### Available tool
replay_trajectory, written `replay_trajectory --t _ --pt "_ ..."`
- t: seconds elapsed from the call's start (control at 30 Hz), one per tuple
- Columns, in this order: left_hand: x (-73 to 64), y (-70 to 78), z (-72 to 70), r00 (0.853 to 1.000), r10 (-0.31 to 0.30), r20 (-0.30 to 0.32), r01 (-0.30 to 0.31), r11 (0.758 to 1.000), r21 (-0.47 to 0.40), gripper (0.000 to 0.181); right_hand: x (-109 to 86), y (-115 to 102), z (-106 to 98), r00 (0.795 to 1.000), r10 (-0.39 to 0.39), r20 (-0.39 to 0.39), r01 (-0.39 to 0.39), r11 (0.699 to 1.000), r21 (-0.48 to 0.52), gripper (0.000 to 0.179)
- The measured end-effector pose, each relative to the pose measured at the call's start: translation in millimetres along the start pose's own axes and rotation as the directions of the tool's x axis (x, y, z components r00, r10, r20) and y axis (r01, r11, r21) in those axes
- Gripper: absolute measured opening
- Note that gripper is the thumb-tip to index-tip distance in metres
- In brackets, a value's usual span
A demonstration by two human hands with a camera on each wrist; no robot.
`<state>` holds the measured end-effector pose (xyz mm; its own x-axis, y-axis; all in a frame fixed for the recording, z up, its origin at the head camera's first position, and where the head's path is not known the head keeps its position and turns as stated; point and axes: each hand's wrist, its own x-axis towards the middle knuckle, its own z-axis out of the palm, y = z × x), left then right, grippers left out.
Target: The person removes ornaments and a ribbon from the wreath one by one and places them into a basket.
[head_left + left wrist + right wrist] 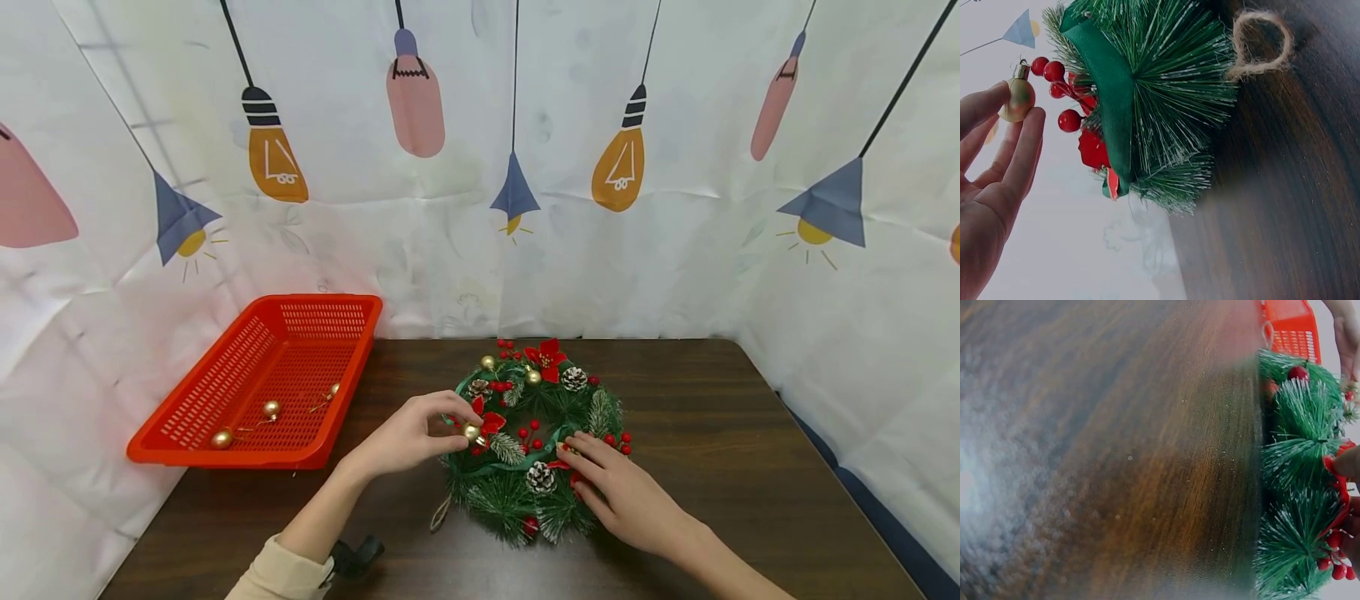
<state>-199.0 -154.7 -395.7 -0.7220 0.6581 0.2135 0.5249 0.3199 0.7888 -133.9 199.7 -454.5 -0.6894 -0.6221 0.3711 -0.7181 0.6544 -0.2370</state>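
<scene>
A green Christmas wreath (498, 496) lies on the table, decorated with red poinsettias, red berries, pinecones, gold balls and a green ribbon (1116, 106). Over its left side, my left hand (420, 433) pinches a small gold ball ornament (1019, 100) by thumb and fingertips. The ball's metal cap and small loop show in the left wrist view. On the wreath's right front, my right hand (626, 492) rests with fairly straight fingers across a red poinsettia (1340, 487), covering most of it. Beside those fingers is a snow-tipped pinecone (541, 477).
A red plastic basket (330, 433) stands at the left, with several gold balls (271, 409) inside. A twine loop (1263, 44) sticks out from the wreath's edge. Near my left wrist is a black object (358, 557). Behind the table (697, 417) hangs a lamp-patterned curtain (450, 250).
</scene>
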Motion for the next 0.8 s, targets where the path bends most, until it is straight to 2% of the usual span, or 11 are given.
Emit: replay_trajectory --t 0.2,0.4,0.63,0.8 --pt "1.6 2.0 2.4 1.0 0.008 -0.001 -0.008 1.0 0.003 0.025 0.4 0 -1 1.0 -0.001 -0.002 0.001 1.0 0.0 0.049" --pt "2.0 0.9 1.1 0.999 0.003 -0.041 -0.003 1.0 -0.012 0.025 0.8 0 0 1.0 -0.001 -0.002 0.001 1.0 0.0 0.05" --pt "-1.9 -2.1 -7.4 0.996 0.013 -0.088 -0.023 0.993 -0.114 0.025 -0.9 0 1 1.0 0.0 -0.002 0.0 1.0 0.001 0.05" --pt "-6.9 -4.4 -16.4 0.991 -0.006 -0.13 -0.012 0.991 -0.134 0.027 -1.0 0 1 1.0 -0.007 -0.007 0.006 1.0 -0.002 0.05"
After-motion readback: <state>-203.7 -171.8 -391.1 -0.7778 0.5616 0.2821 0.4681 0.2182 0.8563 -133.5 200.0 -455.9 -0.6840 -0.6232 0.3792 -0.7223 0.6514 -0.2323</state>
